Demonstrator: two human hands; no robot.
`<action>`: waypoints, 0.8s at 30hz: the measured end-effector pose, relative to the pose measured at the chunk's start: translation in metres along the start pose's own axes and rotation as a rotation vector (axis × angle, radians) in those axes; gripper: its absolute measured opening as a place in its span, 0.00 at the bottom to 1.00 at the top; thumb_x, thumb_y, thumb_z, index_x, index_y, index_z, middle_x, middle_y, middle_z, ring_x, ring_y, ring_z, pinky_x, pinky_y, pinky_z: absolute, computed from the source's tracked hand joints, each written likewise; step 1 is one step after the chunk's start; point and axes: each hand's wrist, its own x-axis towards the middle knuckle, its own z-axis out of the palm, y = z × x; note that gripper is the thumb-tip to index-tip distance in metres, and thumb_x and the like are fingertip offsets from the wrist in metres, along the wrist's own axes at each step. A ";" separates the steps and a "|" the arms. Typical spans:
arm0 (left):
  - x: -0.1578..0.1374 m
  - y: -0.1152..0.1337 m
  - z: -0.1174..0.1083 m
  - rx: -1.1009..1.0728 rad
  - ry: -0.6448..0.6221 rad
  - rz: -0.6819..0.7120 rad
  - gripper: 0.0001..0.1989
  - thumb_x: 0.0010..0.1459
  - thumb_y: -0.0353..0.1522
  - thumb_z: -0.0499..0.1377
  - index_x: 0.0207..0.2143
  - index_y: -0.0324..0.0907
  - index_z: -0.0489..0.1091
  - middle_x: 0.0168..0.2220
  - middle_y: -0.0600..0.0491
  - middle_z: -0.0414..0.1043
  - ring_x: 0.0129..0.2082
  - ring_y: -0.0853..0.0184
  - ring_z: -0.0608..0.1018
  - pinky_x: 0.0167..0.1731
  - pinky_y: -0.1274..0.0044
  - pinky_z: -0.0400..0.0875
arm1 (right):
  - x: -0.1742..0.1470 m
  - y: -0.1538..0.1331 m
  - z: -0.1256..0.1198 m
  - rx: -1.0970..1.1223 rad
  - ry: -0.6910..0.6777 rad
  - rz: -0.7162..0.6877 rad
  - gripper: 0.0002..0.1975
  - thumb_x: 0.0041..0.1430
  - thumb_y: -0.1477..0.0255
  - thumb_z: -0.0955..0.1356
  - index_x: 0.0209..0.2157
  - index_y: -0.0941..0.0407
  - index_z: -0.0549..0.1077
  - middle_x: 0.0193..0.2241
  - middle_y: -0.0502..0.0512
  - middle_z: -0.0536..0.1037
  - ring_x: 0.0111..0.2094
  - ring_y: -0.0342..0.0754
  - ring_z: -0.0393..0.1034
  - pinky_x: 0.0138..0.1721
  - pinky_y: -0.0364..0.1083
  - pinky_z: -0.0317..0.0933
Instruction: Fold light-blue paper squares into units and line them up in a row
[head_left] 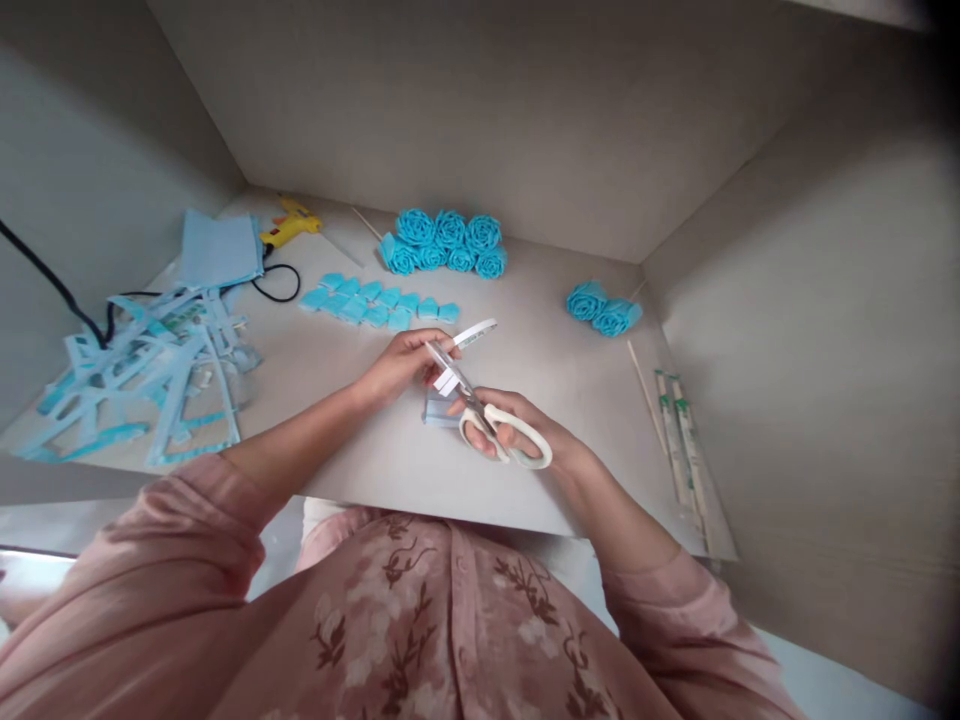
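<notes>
White-handled scissors (517, 430) are in my right hand (525, 415), with its fingers through the handle loops. Their blades point up and left, close to my left hand (420, 355). That hand is closed on a narrow white paper strip (475, 333) with small printing, whose far end curves up to the right. The strip's other end shows below, by the blades; I cannot tell whether they touch it. Under the hands lies a small pale blue paper piece (439, 410), partly hidden. Beyond them are rows of cut blue paper petals (367, 305).
Several blue paper roses (450, 235) sit at the back, two more roses (604, 308) to the right. A yellow glue gun (292, 222) with a black cord lies back left, near stacked blue paper (221, 248) and heaped paper scraps (165, 370). Wrapped sticks (684, 440) lie along the right wall.
</notes>
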 end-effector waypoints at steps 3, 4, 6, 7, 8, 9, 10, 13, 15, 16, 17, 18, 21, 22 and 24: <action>0.002 0.000 -0.002 -0.090 0.009 0.021 0.18 0.54 0.44 0.67 0.27 0.37 0.73 0.18 0.57 0.66 0.16 0.75 0.66 0.19 0.81 0.58 | 0.000 0.005 -0.007 0.016 -0.034 -0.109 0.31 0.59 0.47 0.70 0.52 0.57 0.71 0.28 0.48 0.70 0.26 0.40 0.62 0.27 0.41 0.60; 0.003 0.001 -0.002 -0.120 0.010 0.023 0.18 0.54 0.43 0.67 0.26 0.37 0.72 0.18 0.57 0.65 0.16 0.75 0.66 0.19 0.80 0.58 | 0.000 0.007 -0.011 0.022 -0.039 -0.134 0.31 0.61 0.46 0.67 0.54 0.56 0.70 0.28 0.49 0.70 0.28 0.41 0.64 0.31 0.43 0.64; 0.004 0.003 -0.003 -0.159 0.017 0.017 0.18 0.53 0.43 0.68 0.25 0.38 0.71 0.19 0.57 0.64 0.16 0.74 0.66 0.18 0.80 0.57 | 0.000 0.011 -0.018 0.028 -0.045 -0.146 0.32 0.63 0.44 0.64 0.55 0.56 0.69 0.29 0.50 0.71 0.31 0.44 0.67 0.41 0.49 0.69; 0.004 0.003 -0.003 -0.168 0.026 0.017 0.20 0.53 0.44 0.69 0.24 0.38 0.70 0.19 0.57 0.63 0.16 0.74 0.66 0.18 0.80 0.56 | 0.000 0.012 -0.020 0.026 -0.048 -0.139 0.33 0.64 0.44 0.63 0.55 0.56 0.69 0.29 0.51 0.71 0.32 0.44 0.68 0.43 0.51 0.70; 0.004 0.004 -0.003 -0.170 0.038 0.019 0.21 0.53 0.45 0.69 0.23 0.38 0.69 0.18 0.57 0.62 0.16 0.74 0.66 0.18 0.80 0.56 | 0.000 0.012 -0.022 0.023 -0.051 -0.129 0.33 0.64 0.44 0.63 0.55 0.56 0.70 0.29 0.51 0.71 0.32 0.45 0.68 0.43 0.52 0.71; 0.004 0.004 -0.004 -0.167 0.050 0.022 0.23 0.53 0.47 0.69 0.23 0.38 0.68 0.18 0.58 0.61 0.16 0.75 0.66 0.18 0.80 0.55 | 0.000 0.012 -0.023 0.021 -0.051 -0.120 0.32 0.64 0.45 0.63 0.55 0.57 0.70 0.29 0.51 0.72 0.31 0.45 0.69 0.40 0.51 0.72; 0.004 0.004 -0.004 -0.162 0.061 0.025 0.24 0.53 0.48 0.69 0.22 0.38 0.67 0.17 0.58 0.60 0.16 0.75 0.66 0.18 0.80 0.55 | 0.000 0.012 -0.024 0.021 -0.048 -0.111 0.32 0.64 0.45 0.63 0.55 0.57 0.70 0.29 0.51 0.72 0.30 0.44 0.69 0.37 0.50 0.73; 0.005 0.005 -0.004 -0.156 0.060 0.032 0.28 0.51 0.52 0.68 0.20 0.38 0.66 0.16 0.58 0.59 0.16 0.75 0.65 0.19 0.79 0.55 | -0.002 0.009 -0.023 0.016 -0.028 -0.067 0.31 0.64 0.45 0.64 0.53 0.58 0.71 0.28 0.51 0.72 0.28 0.44 0.70 0.30 0.46 0.72; 0.005 0.005 -0.004 -0.160 0.036 0.026 0.30 0.51 0.55 0.67 0.19 0.38 0.66 0.16 0.57 0.60 0.16 0.74 0.65 0.20 0.79 0.56 | -0.004 0.007 -0.023 -0.007 -0.011 -0.030 0.32 0.63 0.45 0.64 0.52 0.58 0.71 0.27 0.51 0.73 0.27 0.44 0.71 0.27 0.45 0.70; 0.005 0.006 -0.004 -0.163 0.018 0.018 0.30 0.51 0.56 0.66 0.20 0.38 0.66 0.16 0.57 0.60 0.16 0.74 0.66 0.20 0.78 0.57 | -0.004 0.007 -0.023 -0.022 -0.005 -0.017 0.32 0.63 0.45 0.65 0.52 0.58 0.72 0.27 0.51 0.74 0.26 0.44 0.72 0.26 0.44 0.69; 0.005 0.006 -0.004 -0.167 -0.005 0.008 0.31 0.51 0.57 0.65 0.20 0.38 0.66 0.16 0.57 0.60 0.16 0.73 0.66 0.21 0.78 0.58 | -0.005 0.006 -0.023 -0.035 0.001 -0.009 0.32 0.62 0.45 0.65 0.52 0.59 0.72 0.27 0.52 0.74 0.25 0.44 0.72 0.25 0.43 0.68; 0.005 0.005 -0.004 -0.171 -0.032 0.000 0.31 0.52 0.58 0.64 0.21 0.38 0.66 0.17 0.57 0.61 0.17 0.73 0.67 0.22 0.78 0.59 | -0.005 0.006 -0.023 -0.046 0.006 -0.006 0.32 0.62 0.45 0.65 0.52 0.59 0.72 0.27 0.52 0.74 0.25 0.44 0.72 0.25 0.43 0.67; 0.004 0.003 -0.004 -0.184 -0.118 -0.012 0.32 0.52 0.60 0.62 0.23 0.38 0.67 0.18 0.56 0.63 0.18 0.71 0.69 0.23 0.78 0.62 | -0.005 0.005 -0.022 -0.054 0.006 -0.009 0.32 0.62 0.45 0.65 0.51 0.59 0.72 0.26 0.51 0.73 0.23 0.42 0.71 0.23 0.41 0.65; 0.004 0.002 -0.004 -0.186 -0.143 -0.015 0.32 0.53 0.60 0.62 0.24 0.38 0.67 0.19 0.55 0.65 0.19 0.71 0.70 0.23 0.78 0.63 | -0.004 0.005 -0.021 -0.053 0.003 -0.010 0.31 0.63 0.46 0.66 0.51 0.59 0.72 0.26 0.50 0.73 0.23 0.42 0.70 0.23 0.41 0.65; 0.004 0.000 -0.004 -0.182 -0.186 -0.023 0.32 0.53 0.60 0.61 0.27 0.38 0.69 0.21 0.54 0.67 0.20 0.71 0.71 0.24 0.78 0.64 | -0.004 0.005 -0.021 -0.050 -0.003 -0.020 0.30 0.63 0.47 0.66 0.51 0.60 0.72 0.26 0.50 0.73 0.23 0.41 0.70 0.22 0.40 0.64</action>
